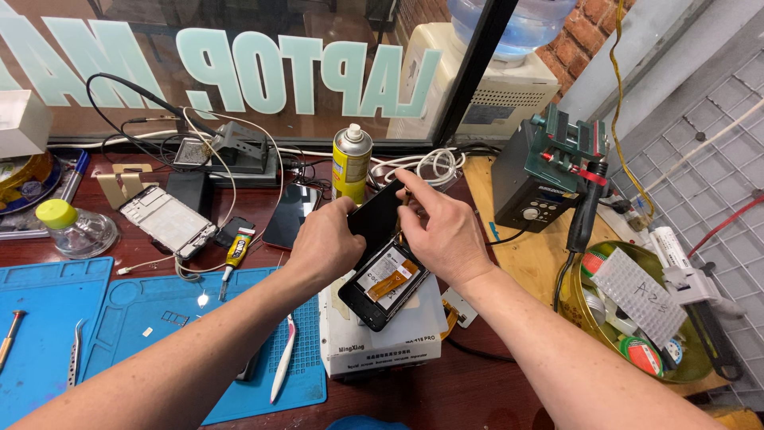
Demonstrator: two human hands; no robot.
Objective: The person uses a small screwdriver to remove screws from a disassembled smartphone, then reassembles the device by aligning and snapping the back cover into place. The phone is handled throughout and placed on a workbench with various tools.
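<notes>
A black smartphone [386, 283] lies opened on a white box-shaped device [382, 338] at the middle of the bench, showing an orange ribbon cable inside. Its dark screen panel [376, 216] is lifted up and tilted away from the body. My left hand [325, 243] grips the panel's left edge. My right hand [442, 231] pinches the panel's top right edge with thumb and fingers.
Blue work mats [151, 318] at left carry tweezers [76, 350], a white pry tool [282, 360] and a screwdriver [235, 256]. Another phone frame [169, 221], a yellow spray can [351, 162], a dark phone [291, 215], a soldering station [532, 179] and a bowl of tape rolls [637, 322] stand around.
</notes>
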